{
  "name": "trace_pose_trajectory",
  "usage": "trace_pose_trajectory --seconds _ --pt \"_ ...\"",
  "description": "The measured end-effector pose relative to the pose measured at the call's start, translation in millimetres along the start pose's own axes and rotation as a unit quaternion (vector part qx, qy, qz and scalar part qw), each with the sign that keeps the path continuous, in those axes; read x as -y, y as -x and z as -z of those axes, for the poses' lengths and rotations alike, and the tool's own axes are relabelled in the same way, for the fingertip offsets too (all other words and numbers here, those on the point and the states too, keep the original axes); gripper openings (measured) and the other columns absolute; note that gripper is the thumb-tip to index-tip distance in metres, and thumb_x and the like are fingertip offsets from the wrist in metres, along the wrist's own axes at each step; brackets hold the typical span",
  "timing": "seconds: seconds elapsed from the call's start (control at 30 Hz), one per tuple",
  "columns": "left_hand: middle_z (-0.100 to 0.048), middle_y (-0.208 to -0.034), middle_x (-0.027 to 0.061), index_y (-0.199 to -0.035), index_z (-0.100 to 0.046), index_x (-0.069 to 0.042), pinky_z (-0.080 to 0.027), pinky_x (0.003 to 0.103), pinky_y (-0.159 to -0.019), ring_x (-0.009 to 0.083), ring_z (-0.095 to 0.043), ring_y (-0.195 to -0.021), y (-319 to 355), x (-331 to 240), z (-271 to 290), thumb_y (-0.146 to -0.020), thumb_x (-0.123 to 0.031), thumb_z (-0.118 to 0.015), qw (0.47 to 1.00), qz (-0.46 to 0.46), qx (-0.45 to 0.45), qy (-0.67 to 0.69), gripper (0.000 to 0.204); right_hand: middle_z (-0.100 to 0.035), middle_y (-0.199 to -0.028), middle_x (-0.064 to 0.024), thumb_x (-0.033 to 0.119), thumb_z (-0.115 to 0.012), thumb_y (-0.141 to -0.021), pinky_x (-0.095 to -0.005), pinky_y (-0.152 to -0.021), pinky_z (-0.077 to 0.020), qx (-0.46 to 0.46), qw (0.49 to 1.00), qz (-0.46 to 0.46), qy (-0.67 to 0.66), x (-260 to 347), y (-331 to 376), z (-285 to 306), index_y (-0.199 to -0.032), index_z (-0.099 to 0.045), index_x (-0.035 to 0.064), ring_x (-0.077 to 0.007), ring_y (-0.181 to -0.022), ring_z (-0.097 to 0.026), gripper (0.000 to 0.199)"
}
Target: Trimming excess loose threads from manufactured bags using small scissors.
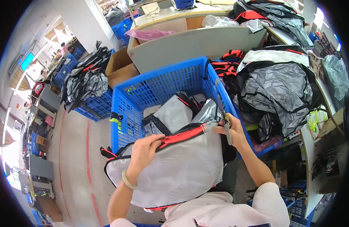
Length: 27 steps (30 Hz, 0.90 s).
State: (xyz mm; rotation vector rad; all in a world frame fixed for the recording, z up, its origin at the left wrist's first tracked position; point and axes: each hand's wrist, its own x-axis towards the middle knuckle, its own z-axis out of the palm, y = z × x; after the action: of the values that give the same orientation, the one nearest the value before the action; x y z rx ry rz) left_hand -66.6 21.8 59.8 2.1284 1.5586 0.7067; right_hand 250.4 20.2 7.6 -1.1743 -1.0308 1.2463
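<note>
A blue slatted plastic crate [159, 85] stands just beyond both hands. Over its near rim a thin silver-grey fabric bag panel with red-and-black edging [174, 170] is held; it looks light, limp and slippery, best gripped along the trim. The left hand [144, 151] is curled over that trim; the right hand [233, 130] pinches its corner, small metal snips [226, 126] enclosed.

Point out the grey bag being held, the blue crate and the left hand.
grey bag [182, 170]: head view, on its grey front panel.
blue crate [163, 81]: head view, on its far wall.
left hand [144, 149]: head view, on its back.
</note>
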Motion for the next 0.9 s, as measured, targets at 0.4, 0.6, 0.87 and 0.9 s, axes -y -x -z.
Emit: trace_pose_trajectory --seconds 0.4,0.6,0.87,0.9 --pt "-0.064 -0.07 0.0131 -0.092 -0.069 -0.006 -0.043 0.03 -0.057 0.0225 -0.06 -0.058 1 47 -15 -0.08 -0.016 -0.065 0.989 0.071 0.058 0.119 0.016 -0.052 -0.086 -0.0072 0.059 -0.075 -0.057 -0.0365 -0.061 -0.0461 0.245 0.627 0.387 0.63 96 -58 9 -0.085 -0.051 0.002 -0.0256 -0.082 -0.053 0.067" --pt "-0.063 -0.069 0.0129 -0.091 -0.069 -0.005 -0.043 0.031 -0.057 0.023 -0.059 -0.059 0 53 -14 -0.08 -0.015 -0.064 0.986 0.065 0.059 0.143 0.016 -0.053 -0.084 -0.0053 0.059 -0.075 -0.056 -0.0361 -0.058 -0.046 0.335 0.569 0.353 0.662 110 -77 -13 -0.079 -0.055 0.0034 -0.0236 -0.081 -0.052 0.063" --pt "-0.062 -0.068 0.0132 -0.09 -0.068 -0.003 -0.043 0.032 -0.057 0.024 -0.059 -0.06 -1 56 -13 -0.079 -0.015 -0.064 0.983 0.076 0.064 0.153 0.016 -0.055 -0.086 -0.0043 0.058 -0.076 -0.056 -0.0361 -0.055 -0.0446 0.354 0.559 0.32 0.679 117 -76 -20 -0.079 -0.055 0.0039 -0.0229 -0.08 -0.053 0.062" --pt "-0.062 -0.068 0.0132 -0.09 -0.068 -0.003 -0.043 0.032 -0.057 0.024 -0.059 -0.06 -2 57 -14 -0.079 -0.015 -0.064 0.983 0.075 0.063 0.155 0.016 -0.057 -0.083 -0.0049 0.057 -0.076 -0.056 -0.0368 -0.054 -0.044 0.355 0.567 0.33 0.666 116 -77 -19 -0.078 -0.056 0.0047 -0.0241 -0.078 -0.055 0.06"
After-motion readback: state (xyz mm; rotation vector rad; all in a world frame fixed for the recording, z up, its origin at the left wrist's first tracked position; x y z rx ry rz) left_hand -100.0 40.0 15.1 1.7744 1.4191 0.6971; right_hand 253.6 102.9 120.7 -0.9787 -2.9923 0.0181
